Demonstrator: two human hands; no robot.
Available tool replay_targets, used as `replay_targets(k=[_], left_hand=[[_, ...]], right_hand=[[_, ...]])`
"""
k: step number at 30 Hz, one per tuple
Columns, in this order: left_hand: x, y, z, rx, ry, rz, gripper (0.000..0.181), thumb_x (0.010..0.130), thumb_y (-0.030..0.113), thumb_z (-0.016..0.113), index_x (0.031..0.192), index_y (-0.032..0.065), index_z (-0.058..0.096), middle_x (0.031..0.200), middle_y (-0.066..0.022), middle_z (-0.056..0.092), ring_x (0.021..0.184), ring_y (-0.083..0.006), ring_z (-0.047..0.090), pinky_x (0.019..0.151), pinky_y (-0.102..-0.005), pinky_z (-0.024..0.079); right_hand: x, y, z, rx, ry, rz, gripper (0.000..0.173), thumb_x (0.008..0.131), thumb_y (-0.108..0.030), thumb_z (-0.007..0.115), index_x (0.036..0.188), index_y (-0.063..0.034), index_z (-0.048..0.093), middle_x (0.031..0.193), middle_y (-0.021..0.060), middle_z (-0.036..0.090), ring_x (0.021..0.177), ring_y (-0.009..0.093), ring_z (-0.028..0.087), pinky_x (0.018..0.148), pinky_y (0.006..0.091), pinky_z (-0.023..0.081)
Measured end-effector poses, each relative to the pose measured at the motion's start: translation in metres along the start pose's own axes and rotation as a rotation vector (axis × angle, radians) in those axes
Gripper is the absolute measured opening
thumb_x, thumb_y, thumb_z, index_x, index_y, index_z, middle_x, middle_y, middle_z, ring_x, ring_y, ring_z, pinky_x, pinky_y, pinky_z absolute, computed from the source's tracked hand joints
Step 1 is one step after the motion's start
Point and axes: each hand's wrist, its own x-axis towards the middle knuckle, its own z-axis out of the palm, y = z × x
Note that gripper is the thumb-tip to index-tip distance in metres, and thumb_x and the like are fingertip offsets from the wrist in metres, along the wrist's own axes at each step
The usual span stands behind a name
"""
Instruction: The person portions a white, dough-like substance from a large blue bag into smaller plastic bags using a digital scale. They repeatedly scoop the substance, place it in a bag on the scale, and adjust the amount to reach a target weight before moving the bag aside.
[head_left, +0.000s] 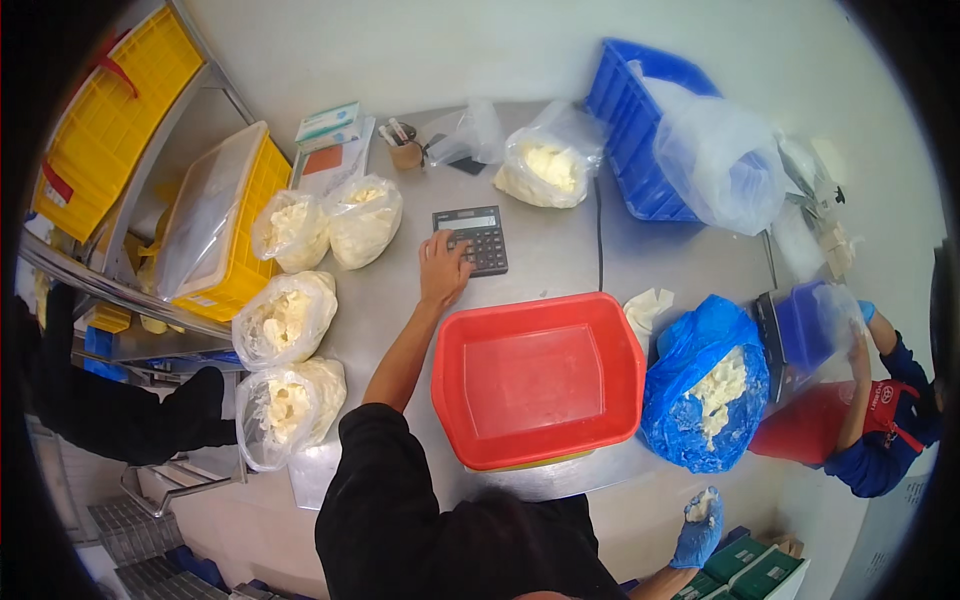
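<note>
My left hand (444, 262), bare, rests with its fingers on the keys of a black desk calculator (489, 247). My right hand (697, 529), in a blue glove with pale dough-like residue on it, is held off the table's front edge at the lower right; whether it grips a lump cannot be told. A red plastic tub (536, 379) stands in front of me, with no contents visible. Right of it lies an open blue plastic bag (675, 375) with a crumbly cream-coloured mass (718, 386). Clear bags of similar stuff (285, 322) line the table's left side.
Another filled clear bag (551, 169) and a blue crate (637, 150) with plastic bags stand at the back. A co-worker in a red apron (817, 420) handles a clear bag over a purple tub (806, 326) at right. Yellow crates (251, 240) stand left; another dark-clothed person (112, 412) is beyond.
</note>
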Motion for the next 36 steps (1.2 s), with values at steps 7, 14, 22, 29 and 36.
replay_targets(k=[7,14,22,29,36], left_hand=[[0.007,-0.011,0.011,0.020,-0.006,0.048,0.034,0.077,0.024,0.057,0.103,0.0047,0.065,0.124,-0.0176,0.046,0.124,-0.0325,0.036,0.102,-0.0513,0.025],[0.022,-0.012,0.020,-0.012,0.016,0.029,0.028,0.079,0.019,0.055,0.103,0.0078,0.065,0.115,-0.0148,0.051,0.117,-0.0318,0.044,0.100,-0.0474,0.032],[-0.075,-0.032,-0.026,-0.532,0.094,-0.482,0.025,0.083,0.008,0.053,0.106,0.0019,0.062,0.098,-0.0116,0.061,0.089,-0.0201,0.062,0.074,-0.0300,0.048],[-0.145,0.021,-0.121,-0.783,-0.088,-0.868,0.024,0.085,0.009,0.048,0.101,0.0003,0.064,0.083,-0.0068,0.064,0.072,-0.0139,0.062,0.064,-0.0250,0.045],[-0.054,0.028,-0.138,-0.799,-0.293,-0.667,0.024,0.087,0.012,0.050,0.102,-0.0003,0.064,0.084,-0.0071,0.067,0.076,-0.0134,0.063,0.069,-0.0265,0.048]], right_hand=[[0.003,-0.001,0.005,0.044,-0.068,0.025,0.029,0.089,-0.022,0.057,0.110,-0.0013,0.058,0.089,0.0063,0.059,0.078,0.017,0.056,0.066,0.0277,0.045],[0.011,0.000,-0.005,0.016,-0.085,-0.013,0.030,0.089,-0.020,0.058,0.111,0.0006,0.058,0.089,0.0062,0.059,0.078,0.016,0.055,0.066,0.0273,0.045],[0.021,-0.003,-0.013,0.192,-0.071,0.066,0.027,0.092,-0.019,0.054,0.110,0.0007,0.057,0.092,0.0090,0.061,0.082,0.019,0.056,0.067,0.0305,0.048],[0.055,0.001,-0.026,0.291,-0.092,0.070,0.027,0.096,-0.013,0.047,0.117,0.0029,0.051,0.108,0.0128,0.058,0.094,0.021,0.057,0.082,0.0325,0.052],[0.055,-0.013,-0.003,-0.723,-0.143,-0.450,0.024,0.093,-0.005,0.049,0.116,0.0041,0.051,0.111,0.0126,0.058,0.096,0.019,0.057,0.084,0.0281,0.051]])
